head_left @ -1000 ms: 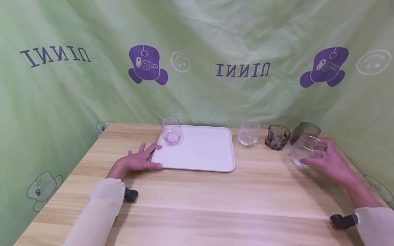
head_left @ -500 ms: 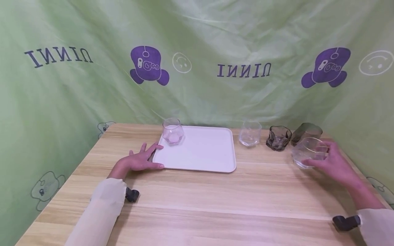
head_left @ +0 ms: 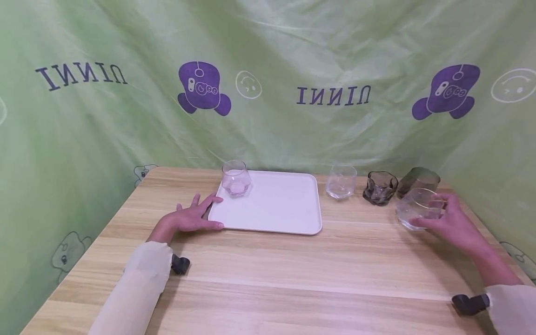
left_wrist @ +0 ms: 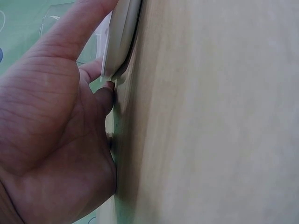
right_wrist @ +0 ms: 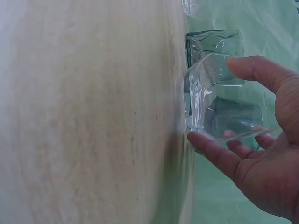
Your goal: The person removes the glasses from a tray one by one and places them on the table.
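In the head view my left hand point(head_left: 190, 219) rests at the left end of a white tray point(head_left: 272, 204). Its fingers are spread, with the thumb along the near corner and a fingertip on the rim. A clear faceted glass point(head_left: 236, 184) stands upright on the tray's back left corner. Far to the right, my right hand point(head_left: 450, 223) grips a clear glass with a gold rim point(head_left: 408, 211). In the right wrist view, thumb and fingers lie on opposite sides of this clear glass point(right_wrist: 210, 93), whose base is right at the tabletop.
Left of the gripped glass stand a dark wavy glass point(head_left: 380, 188) and a clear glass point(head_left: 341, 182). Another dark glass point(head_left: 418, 179) is just behind it, partly covered. A green printed curtain point(head_left: 268, 130) hangs along the far edge of the wooden table point(head_left: 293, 279).
The whole head view has shifted slightly, moving the scene a little to the right. Both hands keep their places at the tray and the gold-rimmed glass.
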Demonstrator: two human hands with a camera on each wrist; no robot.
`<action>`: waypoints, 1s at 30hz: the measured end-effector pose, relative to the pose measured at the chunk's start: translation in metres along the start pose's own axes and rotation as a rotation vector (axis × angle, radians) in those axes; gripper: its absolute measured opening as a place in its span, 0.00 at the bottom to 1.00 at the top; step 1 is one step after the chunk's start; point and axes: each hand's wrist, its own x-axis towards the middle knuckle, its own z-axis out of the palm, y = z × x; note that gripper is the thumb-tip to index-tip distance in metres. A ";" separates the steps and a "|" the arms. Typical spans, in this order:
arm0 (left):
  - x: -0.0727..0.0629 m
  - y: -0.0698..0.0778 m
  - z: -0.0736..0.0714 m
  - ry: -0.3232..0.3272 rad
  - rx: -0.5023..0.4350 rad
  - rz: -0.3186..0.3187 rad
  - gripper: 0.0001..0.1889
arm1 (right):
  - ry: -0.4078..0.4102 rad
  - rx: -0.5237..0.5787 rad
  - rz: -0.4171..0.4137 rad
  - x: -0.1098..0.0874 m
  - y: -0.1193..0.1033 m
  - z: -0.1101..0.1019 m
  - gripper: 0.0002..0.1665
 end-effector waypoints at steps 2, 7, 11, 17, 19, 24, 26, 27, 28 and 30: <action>0.000 0.000 0.000 0.001 -0.001 0.001 0.49 | -0.004 -0.006 0.001 0.000 0.000 0.000 0.63; 0.000 -0.001 0.001 0.006 0.003 0.000 0.49 | -0.011 -0.014 -0.011 0.001 0.001 0.000 0.61; 0.000 -0.001 0.000 0.007 0.001 0.001 0.49 | -0.015 -0.012 -0.014 0.002 0.003 0.000 0.62; 0.000 -0.001 0.000 0.003 0.001 0.000 0.50 | -0.020 -0.005 -0.018 0.001 0.003 0.000 0.66; 0.001 -0.001 0.000 0.004 0.002 0.002 0.49 | -0.028 0.000 -0.011 0.001 0.001 0.000 0.68; 0.002 -0.002 0.001 0.006 0.006 0.004 0.49 | -0.037 0.000 0.008 -0.001 -0.002 0.001 0.70; 0.001 -0.002 0.001 0.007 0.007 0.006 0.50 | -0.023 -0.006 0.001 -0.001 -0.002 0.001 0.69; 0.001 -0.001 0.001 0.008 0.005 0.010 0.50 | -0.017 -0.005 -0.002 -0.002 -0.002 0.001 0.69; 0.001 -0.001 0.001 0.009 0.005 0.014 0.50 | -0.008 -0.001 -0.004 -0.002 -0.002 0.000 0.68; 0.000 -0.001 0.001 0.009 -0.005 0.024 0.50 | 0.017 0.004 -0.007 -0.004 -0.003 0.000 0.68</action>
